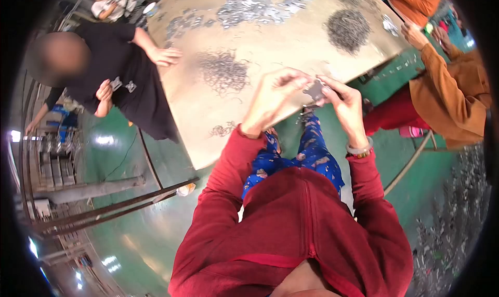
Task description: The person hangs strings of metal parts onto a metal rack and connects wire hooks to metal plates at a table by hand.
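My right hand pinches a small flat grey metal plate with a cut-out outline, held above the near edge of the table. Close by on the left, my left hand has its thumb and fingers pressed together at the plate's side; whatever lies between its fingertips is too small to make out. Beyond my left hand, a loose pile of thin curved metal pieces lies on the brown tabletop. A smaller scatter of the same pieces rests near the table's left corner.
A dense round heap of thin metal pieces and a broad spread of flat metal parts cover the far tabletop. A person in black stands at the left, and a person in an orange-brown top sits at the right. Metal bars cross at lower left.
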Available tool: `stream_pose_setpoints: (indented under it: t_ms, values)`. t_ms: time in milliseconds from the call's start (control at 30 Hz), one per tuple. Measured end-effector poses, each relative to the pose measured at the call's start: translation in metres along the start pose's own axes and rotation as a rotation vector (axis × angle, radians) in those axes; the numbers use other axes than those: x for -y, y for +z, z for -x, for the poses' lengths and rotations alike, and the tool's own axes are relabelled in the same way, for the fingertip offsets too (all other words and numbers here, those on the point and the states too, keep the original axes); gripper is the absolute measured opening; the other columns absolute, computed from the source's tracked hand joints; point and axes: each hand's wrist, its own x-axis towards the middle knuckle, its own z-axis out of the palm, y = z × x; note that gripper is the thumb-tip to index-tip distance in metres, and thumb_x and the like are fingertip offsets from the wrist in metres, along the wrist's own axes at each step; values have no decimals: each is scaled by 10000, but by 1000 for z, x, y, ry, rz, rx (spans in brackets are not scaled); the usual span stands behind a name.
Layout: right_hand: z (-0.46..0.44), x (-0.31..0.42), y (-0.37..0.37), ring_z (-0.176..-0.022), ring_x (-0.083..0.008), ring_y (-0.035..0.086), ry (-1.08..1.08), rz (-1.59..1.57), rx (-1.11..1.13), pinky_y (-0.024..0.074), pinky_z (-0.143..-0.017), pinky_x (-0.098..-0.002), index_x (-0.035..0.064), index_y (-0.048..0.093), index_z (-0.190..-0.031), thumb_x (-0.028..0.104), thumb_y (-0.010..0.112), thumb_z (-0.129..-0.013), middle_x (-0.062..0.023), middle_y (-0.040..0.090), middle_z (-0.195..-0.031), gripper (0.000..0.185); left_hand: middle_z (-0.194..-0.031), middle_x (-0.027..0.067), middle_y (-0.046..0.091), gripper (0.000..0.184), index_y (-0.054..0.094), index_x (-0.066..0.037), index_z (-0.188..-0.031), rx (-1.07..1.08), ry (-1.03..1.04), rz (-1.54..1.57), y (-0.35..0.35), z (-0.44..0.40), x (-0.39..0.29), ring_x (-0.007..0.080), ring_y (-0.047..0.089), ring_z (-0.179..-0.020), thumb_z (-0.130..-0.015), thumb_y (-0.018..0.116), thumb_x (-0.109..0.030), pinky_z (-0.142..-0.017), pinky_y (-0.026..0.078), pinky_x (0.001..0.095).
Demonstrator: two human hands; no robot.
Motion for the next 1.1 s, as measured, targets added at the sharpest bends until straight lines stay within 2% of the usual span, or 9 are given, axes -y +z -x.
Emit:
stream_pose_setpoints:
  t_ms: [33,100,133,233,500,633,833,867,1100]
  values:
    - [1,7,6,-681,-102,594,-34,49,17,481,-651,-219,-27,599,-1133,24,537,-867,-75,647,-962,278,-928,119,630,143,609,16,-957,24,43,53,6,4,-3,184,634,-806,-848,601,-77,-714,525,301]
    - [5,7,9,-708,-96,581,-90,144,-22,463,-672,-221,-33,595,-1138,41,541,-856,-66,645,-957,297,-952,139,616,159,593,17,-958,-29,3,-398,10,12,-16,184,641,-761,-837,621,-84,-682,528,297]
    - [10,14,12,-730,-83,566,-39,79,-28,456,-676,-218,-33,603,-1128,37,554,-845,-66,644,-942,295,-914,129,621,173,576,14,-940,3,-87,-48,3,9,5,192,641,-710,-843,631,-118,-653,523,295]
    - [7,-11,7,-672,-124,600,-95,58,-21,487,-625,-233,-72,576,-1131,15,530,-867,-95,638,-936,282,-782,91,617,159,551,25,-902,-11,-56,111,7,-1,26,180,632,-677,-893,576,-132,-602,514,293]
    - [3,-42,9,-714,-141,606,-93,-110,-18,536,-626,-250,-72,580,-1116,-6,565,-859,-134,623,-1021,265,-790,63,623,204,608,58,-879,-251,-9,-28,15,4,40,107,562,-750,-873,602,-146,-651,475,269]
    - [6,-32,8,-734,-144,609,-63,-132,-8,539,-625,-252,-77,581,-1108,-10,556,-864,-138,621,-1020,254,-883,123,626,227,621,57,-882,-291,104,-407,19,11,32,171,598,-794,-852,620,-169,-660,488,308]
    - [14,-21,14,-761,-145,607,-88,-174,-39,540,-634,-254,-77,591,-1081,-20,545,-868,-130,623,-995,225,-901,144,621,238,620,61,-898,-281,90,-253,14,7,49,192,608,-830,-844,626,-171,-682,499,313]
    - [15,-22,13,-765,-145,607,-87,-176,-43,540,-639,-254,-76,593,-1076,-21,543,-869,-127,624,-989,220,-877,50,598,205,585,43,-945,-247,35,-202,15,8,49,106,571,-786,-879,602,-150,-645,495,258]
    - [21,-24,8,-790,-130,597,-98,-141,-11,535,-666,-255,-68,597,-1065,-49,521,-869,-106,620,-965,211,-900,53,602,197,588,34,-948,-267,-18,-185,20,17,47,93,573,-776,-885,596,-153,-626,477,237]
